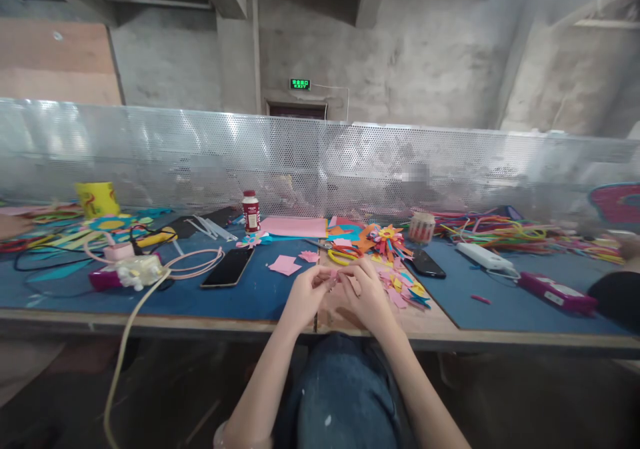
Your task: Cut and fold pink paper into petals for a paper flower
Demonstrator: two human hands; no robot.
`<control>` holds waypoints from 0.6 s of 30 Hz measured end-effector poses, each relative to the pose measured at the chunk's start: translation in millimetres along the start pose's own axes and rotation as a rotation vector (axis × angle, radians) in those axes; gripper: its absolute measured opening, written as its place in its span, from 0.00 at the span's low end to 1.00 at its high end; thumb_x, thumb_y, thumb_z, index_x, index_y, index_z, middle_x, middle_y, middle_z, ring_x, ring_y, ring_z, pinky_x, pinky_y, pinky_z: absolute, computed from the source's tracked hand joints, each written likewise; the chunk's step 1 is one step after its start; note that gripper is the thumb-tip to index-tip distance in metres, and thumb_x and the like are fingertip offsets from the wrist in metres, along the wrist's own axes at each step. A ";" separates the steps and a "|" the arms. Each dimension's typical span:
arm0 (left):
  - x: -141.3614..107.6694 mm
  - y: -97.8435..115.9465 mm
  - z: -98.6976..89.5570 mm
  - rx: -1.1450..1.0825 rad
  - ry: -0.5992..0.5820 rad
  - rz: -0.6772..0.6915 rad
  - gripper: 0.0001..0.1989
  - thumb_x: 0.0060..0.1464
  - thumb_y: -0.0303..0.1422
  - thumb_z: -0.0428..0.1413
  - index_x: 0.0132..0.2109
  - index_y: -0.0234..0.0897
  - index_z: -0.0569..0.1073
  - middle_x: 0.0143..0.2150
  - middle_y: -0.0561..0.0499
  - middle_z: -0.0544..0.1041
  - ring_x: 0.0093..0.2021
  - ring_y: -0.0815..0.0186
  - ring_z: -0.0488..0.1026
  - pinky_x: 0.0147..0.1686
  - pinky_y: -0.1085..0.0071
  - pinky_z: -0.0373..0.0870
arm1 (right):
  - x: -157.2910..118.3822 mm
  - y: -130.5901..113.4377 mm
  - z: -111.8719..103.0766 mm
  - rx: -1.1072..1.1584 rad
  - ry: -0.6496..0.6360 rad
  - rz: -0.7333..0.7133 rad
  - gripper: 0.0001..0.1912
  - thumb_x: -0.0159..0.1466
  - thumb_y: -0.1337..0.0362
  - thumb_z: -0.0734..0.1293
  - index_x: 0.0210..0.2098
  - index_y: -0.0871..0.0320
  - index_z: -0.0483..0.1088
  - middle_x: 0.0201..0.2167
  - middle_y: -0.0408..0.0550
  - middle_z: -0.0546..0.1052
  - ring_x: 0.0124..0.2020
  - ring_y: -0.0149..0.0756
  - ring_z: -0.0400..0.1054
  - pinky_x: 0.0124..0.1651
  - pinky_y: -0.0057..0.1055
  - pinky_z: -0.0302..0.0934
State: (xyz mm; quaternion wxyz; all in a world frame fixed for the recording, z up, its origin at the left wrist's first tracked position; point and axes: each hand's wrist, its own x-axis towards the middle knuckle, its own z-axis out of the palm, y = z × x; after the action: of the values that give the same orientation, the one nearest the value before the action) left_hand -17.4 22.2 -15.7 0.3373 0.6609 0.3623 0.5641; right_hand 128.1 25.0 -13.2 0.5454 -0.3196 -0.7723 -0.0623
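A small piece of pink paper (334, 273) is pinched between the fingertips of my left hand (306, 294) and my right hand (369, 293), close together above the table's front part. The fingers hide most of it. Just beyond them lie scissors with yellow handles (341, 257). Left of my left hand are pink paper squares (284, 265) and a pink cut-out (309, 256) with a jagged edge. Beside my right hand spreads a heap of pink, yellow and blue paper scraps (397, 290). Behind it sits a layered orange paper flower (387, 234).
A dark phone (229, 267) lies at the left, another phone (426, 263) at the right. Behind stand a red-and-white bottle (251, 211) and a striped jar (422, 227). Cables with a plug adapter (139, 271) trail over the left front edge. A perforated metal screen (200, 155) closes the back.
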 end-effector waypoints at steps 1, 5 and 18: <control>-0.3 1.0 0.3 -0.019 -0.005 -0.004 0.11 0.49 0.37 0.55 0.37 0.33 0.72 0.35 0.46 0.76 0.36 0.63 0.73 0.39 0.67 0.68 | 0.0 -0.3 -0.4 0.005 -0.005 0.006 0.06 0.62 0.68 0.58 0.33 0.58 0.67 0.31 0.50 0.67 0.37 0.38 0.63 0.40 0.36 0.60; -1.6 6.2 1.5 -0.046 -0.019 -0.031 0.12 0.48 0.38 0.55 0.35 0.33 0.72 0.34 0.47 0.76 0.35 0.63 0.73 0.40 0.67 0.68 | 0.6 -1.1 -1.9 0.054 -0.004 0.018 0.06 0.61 0.68 0.59 0.33 0.58 0.66 0.31 0.49 0.67 0.36 0.37 0.63 0.40 0.35 0.60; -1.3 6.9 1.5 -0.064 -0.059 -0.042 0.13 0.48 0.39 0.56 0.35 0.32 0.72 0.33 0.46 0.76 0.35 0.63 0.73 0.39 0.67 0.68 | -0.1 -1.7 -3.8 0.108 -0.007 0.040 0.05 0.61 0.69 0.59 0.30 0.58 0.66 0.30 0.49 0.66 0.36 0.37 0.62 0.40 0.35 0.60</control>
State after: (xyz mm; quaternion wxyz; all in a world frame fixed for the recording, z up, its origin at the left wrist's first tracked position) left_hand -15.3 17.4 -10.7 0.3807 0.6585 0.3478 0.5482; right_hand 130.2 21.9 -11.3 0.5602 -0.3054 -0.7699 -0.0087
